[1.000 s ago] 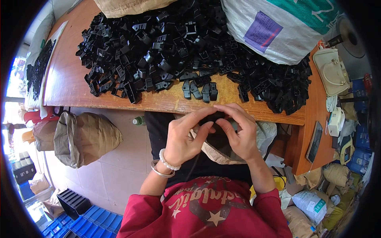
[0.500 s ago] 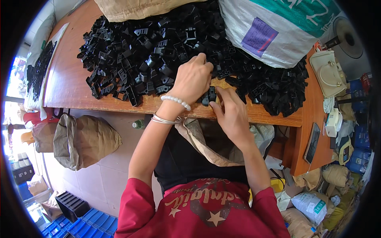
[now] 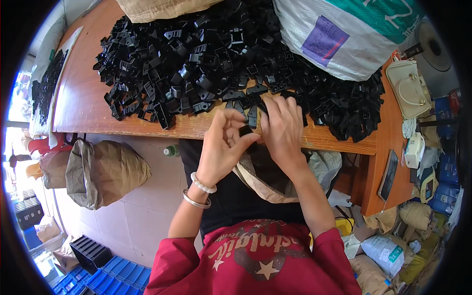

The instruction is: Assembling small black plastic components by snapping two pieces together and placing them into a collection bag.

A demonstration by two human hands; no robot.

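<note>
My left hand [image 3: 222, 143], with a bead bracelet and a bangle on its wrist, is closed around a small black plastic part [image 3: 245, 130] just off the table's front edge. My right hand [image 3: 282, 129] is beside it, over the edge, its fingers bent down against some loose black plastic parts [image 3: 252, 117]. Its thumb and whatever its fingertips grip are hidden. Beyond both hands spreads a big heap of black plastic parts [image 3: 172, 64]. Below them, an open sack [image 3: 263, 189] lies at my lap.
A white and green woven sack [image 3: 339, 44] stands behind the heap on the wooden table [image 3: 78, 98]. Right of it are a cream handbag [image 3: 407, 88] and a phone [image 3: 388, 176]. A brown paper sack [image 3: 110, 172] and blue crates [image 3: 115, 278] stand on the floor at left.
My left hand has drawn back from the heap toward me, turned palm up, and now holds a black plastic part. The right hand has moved slightly forward over the loose parts.
</note>
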